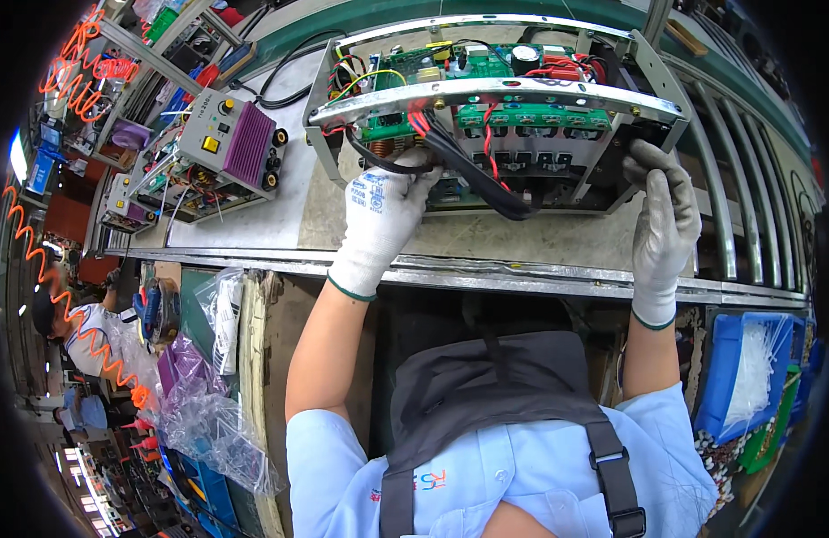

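Observation:
An open metal chassis (522, 94) stands on the bench before me, with green circuit boards (495, 63) and bundled wires inside. My left hand (383, 202), in a white glove, is at its near left side. The fingers close around a thin black cable (388, 164) that loops out from the left end; the fingertips are partly hidden. Beside them a thick black sleeved wire bundle (473, 170) hangs over the front rail. My right hand (667, 206), gloved with grey-coated fingers, is at the dark right end panel (619, 166). Its fingers are apart, and I see nothing in them.
To the left stands a purple-and-grey power unit (222, 139), with a smaller similar one (128, 206) behind. Metal rollers (746, 188) run along the right side. A blue bin (746, 377) of white ties sits at lower right. Plastic bags (213, 430) lie at lower left. An orange coiled hose (69, 305) hangs at far left.

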The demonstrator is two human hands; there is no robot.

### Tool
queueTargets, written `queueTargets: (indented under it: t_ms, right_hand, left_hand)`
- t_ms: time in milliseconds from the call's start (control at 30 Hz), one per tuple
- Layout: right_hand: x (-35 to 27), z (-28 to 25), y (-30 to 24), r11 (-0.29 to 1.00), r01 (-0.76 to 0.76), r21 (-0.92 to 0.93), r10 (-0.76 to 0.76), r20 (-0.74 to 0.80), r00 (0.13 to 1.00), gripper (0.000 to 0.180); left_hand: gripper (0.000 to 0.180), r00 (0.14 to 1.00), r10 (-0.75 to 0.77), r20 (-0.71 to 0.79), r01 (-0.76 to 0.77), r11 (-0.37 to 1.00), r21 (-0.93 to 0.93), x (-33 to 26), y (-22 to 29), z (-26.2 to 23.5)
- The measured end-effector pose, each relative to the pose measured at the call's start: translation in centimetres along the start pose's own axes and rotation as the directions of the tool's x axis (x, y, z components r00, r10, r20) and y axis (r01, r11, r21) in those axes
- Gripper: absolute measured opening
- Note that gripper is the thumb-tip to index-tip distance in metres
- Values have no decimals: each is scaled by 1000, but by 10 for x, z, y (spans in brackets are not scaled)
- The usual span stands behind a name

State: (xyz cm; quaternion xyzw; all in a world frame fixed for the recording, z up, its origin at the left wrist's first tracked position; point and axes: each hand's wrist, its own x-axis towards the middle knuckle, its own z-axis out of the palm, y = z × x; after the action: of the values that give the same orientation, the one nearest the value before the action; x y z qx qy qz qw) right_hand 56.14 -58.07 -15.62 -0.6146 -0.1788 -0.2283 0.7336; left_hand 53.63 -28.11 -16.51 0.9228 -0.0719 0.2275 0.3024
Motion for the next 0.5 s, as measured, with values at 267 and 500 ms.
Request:
queueTargets:
  t_ms: [267,500]
  right_hand:
    - [-4,4,3,999,-37,-18,37,18,999,27]
    - [-12,17,-4,919,-90,-384,94,-9,995,32]
  left_hand:
    - [14,1000,-13,21,14,999,-43,4,-2,2]
    - [24,989,-69,135,51,990,131,1,-12,-3]
